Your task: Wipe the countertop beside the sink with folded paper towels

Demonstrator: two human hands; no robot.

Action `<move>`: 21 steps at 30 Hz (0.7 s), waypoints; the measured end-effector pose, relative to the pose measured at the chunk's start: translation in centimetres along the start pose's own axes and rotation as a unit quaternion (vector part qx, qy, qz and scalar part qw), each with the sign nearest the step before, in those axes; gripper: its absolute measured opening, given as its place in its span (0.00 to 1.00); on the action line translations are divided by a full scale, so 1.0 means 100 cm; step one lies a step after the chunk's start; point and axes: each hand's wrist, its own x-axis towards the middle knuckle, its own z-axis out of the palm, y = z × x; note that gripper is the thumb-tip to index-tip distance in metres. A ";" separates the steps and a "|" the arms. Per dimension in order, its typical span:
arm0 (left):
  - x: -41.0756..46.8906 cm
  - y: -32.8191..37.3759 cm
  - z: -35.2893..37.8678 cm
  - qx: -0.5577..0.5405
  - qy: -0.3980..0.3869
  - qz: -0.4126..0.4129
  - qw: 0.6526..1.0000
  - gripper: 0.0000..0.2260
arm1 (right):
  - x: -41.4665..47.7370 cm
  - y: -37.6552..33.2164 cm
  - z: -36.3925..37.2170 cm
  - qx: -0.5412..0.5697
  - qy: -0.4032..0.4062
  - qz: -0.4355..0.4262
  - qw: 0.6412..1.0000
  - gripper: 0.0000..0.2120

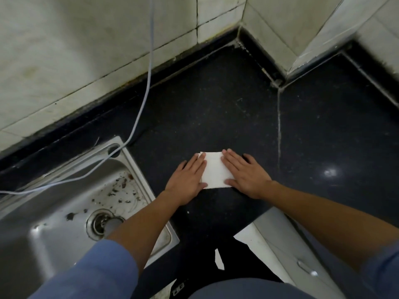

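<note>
A white folded paper towel (215,170) lies flat on the dark speckled countertop (216,108), just right of the steel sink (64,212). My left hand (187,177) presses on the towel's left edge with straight fingers. My right hand (246,172) lies flat on its right edge, fingers straight and thumb along the near side. The middle of the towel shows between the two hands.
A thin white cable (142,98) hangs down the tiled wall (75,61) and runs across the sink's back rim. Dark debris dots the sink basin near the drain (101,223). A tiled corner pillar (302,33) juts onto the counter at the back right. A white cabinet front (278,253) is below.
</note>
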 end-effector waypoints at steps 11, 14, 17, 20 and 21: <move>-0.048 0.001 -0.008 -0.100 0.075 -0.121 0.985 0.27 | 0.052 -0.004 -0.060 0.044 -0.006 0.034 0.998 0.26; -0.076 0.001 0.002 -0.116 0.083 -0.168 0.976 0.25 | 0.071 -0.011 -0.069 0.065 -0.069 0.066 0.993 0.22; -0.104 0.002 0.012 -0.128 0.098 -0.204 0.966 0.23 | 0.078 -0.014 -0.071 0.085 -0.093 0.072 0.989 0.18; -0.122 0.003 0.016 -0.130 0.115 -0.233 0.957 0.20 | 0.078 -0.020 -0.071 0.124 -0.099 0.083 0.984 0.18; -0.126 0.004 0.015 -0.125 0.123 -0.240 0.955 0.19 | 0.075 -0.021 -0.072 0.139 -0.102 0.085 0.981 0.18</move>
